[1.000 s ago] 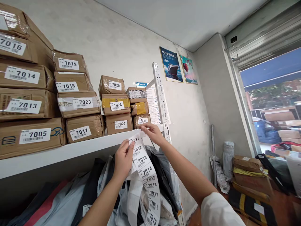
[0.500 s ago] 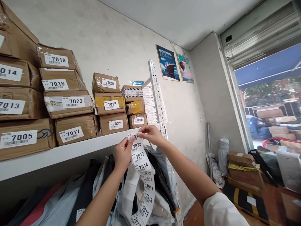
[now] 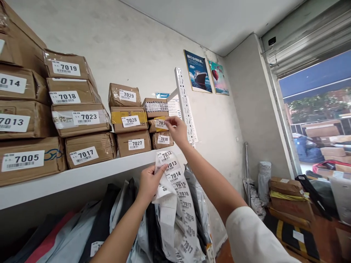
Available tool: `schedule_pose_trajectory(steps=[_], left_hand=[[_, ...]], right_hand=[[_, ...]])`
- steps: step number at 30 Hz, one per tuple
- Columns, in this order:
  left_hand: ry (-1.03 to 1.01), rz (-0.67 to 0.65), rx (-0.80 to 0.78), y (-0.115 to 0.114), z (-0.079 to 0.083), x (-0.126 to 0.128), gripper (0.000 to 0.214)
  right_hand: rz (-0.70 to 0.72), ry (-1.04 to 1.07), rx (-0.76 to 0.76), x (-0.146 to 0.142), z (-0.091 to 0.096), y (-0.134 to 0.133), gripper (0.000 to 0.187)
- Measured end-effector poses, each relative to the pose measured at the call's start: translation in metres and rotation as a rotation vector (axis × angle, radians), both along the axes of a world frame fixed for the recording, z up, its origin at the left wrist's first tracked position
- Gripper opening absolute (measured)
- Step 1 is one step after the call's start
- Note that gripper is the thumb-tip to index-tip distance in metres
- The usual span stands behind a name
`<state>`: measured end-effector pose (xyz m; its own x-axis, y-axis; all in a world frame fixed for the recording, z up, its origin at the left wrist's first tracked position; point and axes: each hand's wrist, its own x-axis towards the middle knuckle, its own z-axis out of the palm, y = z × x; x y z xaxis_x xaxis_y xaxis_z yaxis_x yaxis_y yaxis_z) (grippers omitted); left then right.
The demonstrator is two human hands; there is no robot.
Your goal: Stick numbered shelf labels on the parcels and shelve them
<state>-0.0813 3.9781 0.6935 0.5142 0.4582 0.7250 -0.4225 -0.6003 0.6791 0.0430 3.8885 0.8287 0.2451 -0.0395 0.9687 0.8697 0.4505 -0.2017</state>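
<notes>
My left hand [image 3: 150, 181] is closed on a long strip of numbered barcode labels [image 3: 175, 176], pinched near the top between thumb and fingers. 7032 is the uppermost number, and the strip hangs down in a loop below the shelf edge. My right hand [image 3: 177, 130] pinches the right end of a single white label [image 3: 160, 123] reading 703 and a hidden digit. That label lies against the front of a small carton with yellow tape [image 3: 152, 126]. Beneath this carton is one labelled 7030 [image 3: 161, 140]; a carton with a striped band [image 3: 155, 107] rests on top.
Stacked labelled cartons [image 3: 89, 151] fill the white shelf [image 3: 82, 178] to the left. Bagged parcels [image 3: 74, 230] stand packed below it. A perforated metal post [image 3: 182, 95] rises beside my right hand. More parcels [image 3: 290, 204] lie on the floor at right, near the doorway.
My right hand has moved up and away from the strip with one label, now at the yellow-taped carton. My left hand has shifted slightly right and down with the strip.
</notes>
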Motion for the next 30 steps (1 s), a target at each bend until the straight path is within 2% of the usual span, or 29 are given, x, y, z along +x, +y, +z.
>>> schedule_pose_trajectory(steps=[3,5,7,9,12,15,16,18,20,22,25,27,30], left_hand=[[-0.121,-0.005,0.06,-0.003,-0.002,-0.006,0.032],[-0.195,-0.036,0.095,-0.003,-0.001,-0.01,0.03],[-0.225,-0.049,0.128,0.0,0.001,-0.014,0.029],[-0.246,-0.041,0.152,0.003,0.003,-0.016,0.029],[-0.256,-0.027,0.18,0.006,0.006,-0.018,0.028],[-0.246,-0.033,0.188,0.008,0.01,-0.02,0.029],[-0.246,-0.035,0.177,0.009,0.011,-0.021,0.03],[-0.257,-0.031,0.141,0.012,0.013,-0.023,0.034],[-0.269,-0.027,0.103,0.016,0.016,-0.025,0.038],[-0.261,-0.044,0.08,0.021,0.019,-0.026,0.04],[-0.179,-0.127,0.03,0.024,0.023,-0.022,0.04],[-0.142,-0.194,-0.043,0.024,0.026,-0.018,0.042],[-0.218,-0.246,-0.138,0.021,0.029,-0.013,0.046]], right_hand=[[-0.081,0.04,-0.079,0.016,0.021,0.008,0.01],[-0.187,0.059,-0.12,0.021,0.023,0.012,0.028],[-0.316,0.043,-0.065,0.024,0.018,0.015,0.045],[-0.407,-0.092,0.003,0.026,0.014,0.017,0.043],[-0.464,-0.403,-0.053,0.031,0.011,0.02,0.029],[-0.493,-0.433,-0.085,0.026,0.01,0.015,0.029],[-0.454,-0.387,-0.069,0.021,0.008,0.01,0.028],[-0.24,-0.306,-0.125,0.007,-0.001,-0.004,0.026],[0.06,-0.276,-0.323,-0.008,-0.014,-0.018,0.028],[0.255,-0.27,-0.486,-0.02,-0.029,-0.027,0.031],[0.292,-0.226,-0.478,-0.027,-0.046,-0.03,0.027],[0.3,-0.201,-0.484,-0.025,-0.051,-0.028,0.026],[0.31,-0.197,-0.52,-0.02,-0.052,-0.025,0.037]])
